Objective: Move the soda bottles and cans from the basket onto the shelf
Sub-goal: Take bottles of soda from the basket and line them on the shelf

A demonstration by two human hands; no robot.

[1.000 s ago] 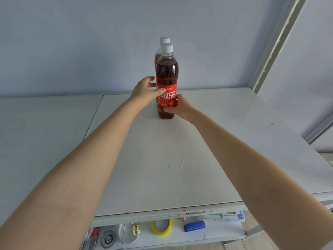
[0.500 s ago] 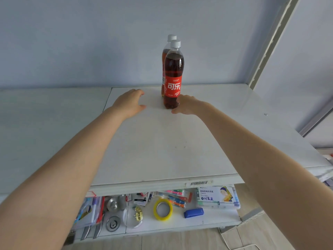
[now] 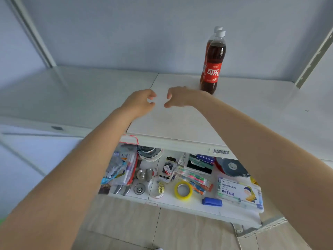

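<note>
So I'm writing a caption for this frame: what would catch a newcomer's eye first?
The red-labelled cola bottle stands upright at the back right of the white upper shelf, with a second bottle right behind it. Next come the left hand and right hand, both empty with loosely curled fingers, near each other over that shelf. Below, the lower shelf is crowded with stationery, including a yellow tape roll.
</note>
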